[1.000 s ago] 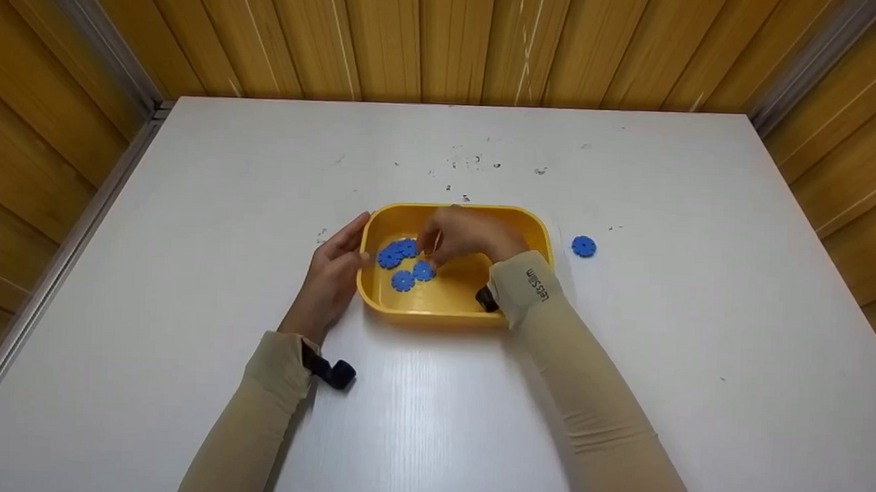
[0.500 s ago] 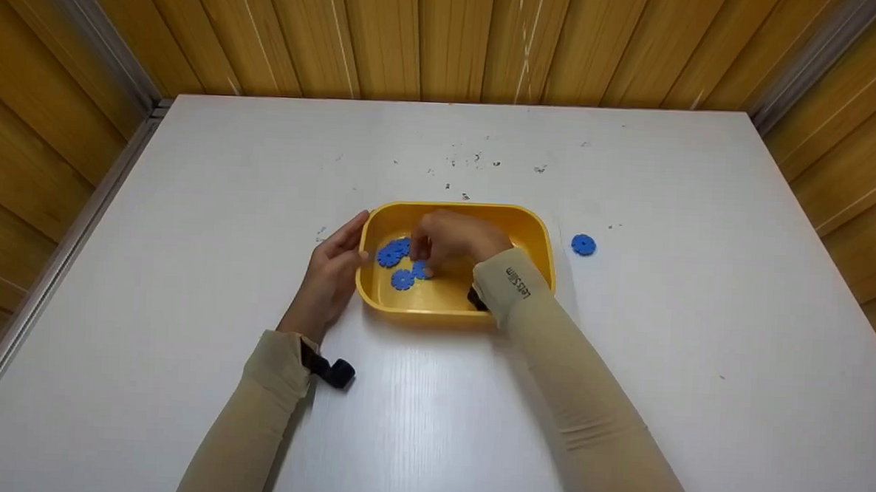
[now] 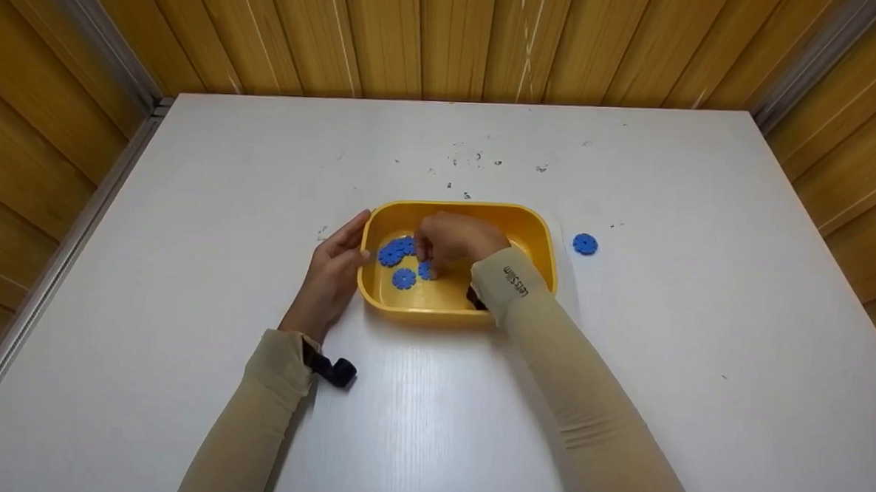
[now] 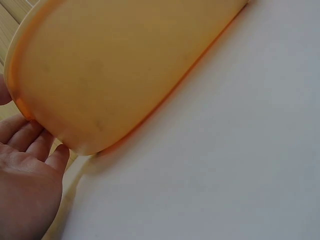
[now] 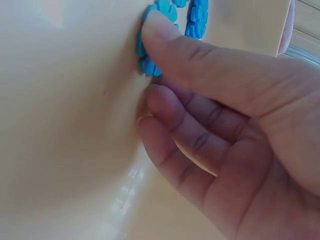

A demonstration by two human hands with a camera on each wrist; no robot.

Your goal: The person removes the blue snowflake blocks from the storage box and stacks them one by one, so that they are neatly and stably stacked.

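A yellow plastic tub (image 3: 422,300) sits on the white table. My left hand (image 3: 327,274) rests against the tub's left end, fingers along the outside wall and thumb at the rim. Inside the tub, my right hand (image 3: 459,238) pinches a blue notched disc (image 3: 426,270) between thumb and fingers, close to the tub floor. In the right wrist view the thumb covers part of this disc (image 5: 150,66). A single blue notched disc (image 3: 404,278) lies flat just left of it. Several more overlap in a blue pile (image 3: 391,255) near the tub's left wall.
Another blue disc (image 3: 585,243) lies on the white table (image 3: 702,302), right of the tub. Dark scuff marks show on the tabletop behind the tub. Wood-patterned panels (image 3: 454,40) stand along the table's back and sides.
My right hand has shifted slightly left and lower in the tub, and the pinched disc now looks more tilted. My left hand has stayed at the tub's left end.
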